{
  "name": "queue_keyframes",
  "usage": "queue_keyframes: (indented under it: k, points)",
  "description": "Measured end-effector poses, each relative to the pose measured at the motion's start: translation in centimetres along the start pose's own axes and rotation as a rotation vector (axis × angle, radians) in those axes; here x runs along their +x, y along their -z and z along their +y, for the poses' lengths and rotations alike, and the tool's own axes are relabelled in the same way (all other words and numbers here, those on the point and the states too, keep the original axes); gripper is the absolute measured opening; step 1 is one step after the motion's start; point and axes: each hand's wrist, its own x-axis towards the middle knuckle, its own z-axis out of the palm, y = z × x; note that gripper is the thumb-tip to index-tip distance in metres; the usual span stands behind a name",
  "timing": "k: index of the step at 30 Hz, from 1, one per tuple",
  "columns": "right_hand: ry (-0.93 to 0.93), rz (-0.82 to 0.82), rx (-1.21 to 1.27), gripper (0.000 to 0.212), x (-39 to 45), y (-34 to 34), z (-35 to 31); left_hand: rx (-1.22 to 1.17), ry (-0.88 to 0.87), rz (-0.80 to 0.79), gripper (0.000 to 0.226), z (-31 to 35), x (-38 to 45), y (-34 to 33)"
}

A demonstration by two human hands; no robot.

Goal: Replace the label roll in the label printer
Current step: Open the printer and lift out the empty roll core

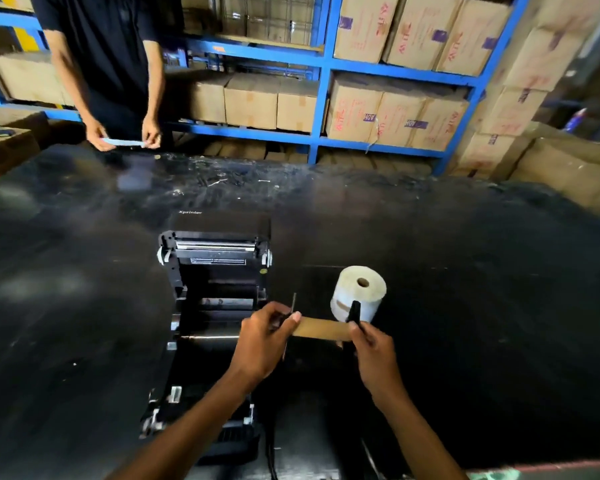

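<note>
A black label printer [215,306] lies open on the dark table, its lid tipped back and its roll bay bare. To its right a full white label roll [359,294] stands on end. Just in front of that roll I hold an empty brown cardboard core [323,330] level above the table. My left hand [260,341] pinches the core's left end at a thin black guide plate [293,303]. My right hand [371,348] grips the right end at a second black holder piece [354,311].
Across the table [482,306] a person in a dark shirt [111,64] holds a pale strip [125,143]. Blue shelving [323,81] stacked with cardboard boxes runs behind. More boxes stand at far left and right. Small debris litters the table's far edge.
</note>
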Motion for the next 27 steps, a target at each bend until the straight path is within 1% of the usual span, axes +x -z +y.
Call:
queue_keyframes:
  k: [3, 6, 10, 13, 16, 18, 21, 22, 24, 25, 26, 27]
  points:
    - [-0.024, 0.092, -0.006, 0.024, 1.2, 3.6, 1.4, -0.017, 0.082, -0.019, 0.013, 0.0, 1.0, -4.6]
    - [-0.036, 0.181, -0.042, 0.024, 2.7, 7.8, 2.9, 0.066, 0.179, -0.015, 0.024, -1.1, 2.1, -8.0]
    - [-0.073, 0.105, -0.159, 0.03, 4.2, 12.0, 5.8, 0.36, 0.21, -0.114, 0.035, -3.6, 2.0, -11.3]
    - [-0.11, 0.016, -0.223, 0.029, 4.7, 12.9, 6.9, 0.621, 0.144, -0.18, 0.039, -5.2, 1.6, -13.0]
    - [-0.126, -0.033, -0.24, 0.025, 5.1, 13.0, 8.0, 0.756, 0.084, -0.245, 0.041, -6.5, 1.5, -14.0]
    - [-0.126, -0.037, -0.245, 0.024, 5.4, 13.0, 8.2, 0.743, 0.045, -0.262, 0.04, -7.0, 1.7, -14.3]
    - [-0.14, -0.034, -0.263, 0.022, 5.9, 13.0, 8.6, 0.679, 0.042, -0.285, 0.041, -7.2, 2.2, -14.2]
    - [-0.142, -0.035, -0.259, 0.023, 6.1, 12.9, 8.7, 0.656, 0.028, -0.269, 0.04, -7.1, 2.3, -14.2]
    - [-0.127, -0.049, -0.252, 0.026, 6.4, 12.7, 8.7, 0.531, -0.009, -0.188, 0.029, -5.8, 2.3, -14.3]
    - [-0.124, -0.063, -0.24, 0.028, 6.5, 12.4, 8.8, 0.435, 0.001, -0.18, 0.022, -4.9, 2.2, -14.3]
    - [-0.127, -0.083, -0.225, 0.029, 6.5, 12.1, 8.8, 0.346, 0.023, -0.214, 0.017, -4.2, 2.0, -14.3]
    - [-0.126, -0.115, -0.219, 0.03, 6.6, 11.8, 8.9, 0.29, 0.058, -0.304, 0.017, -3.5, 1.7, -14.2]
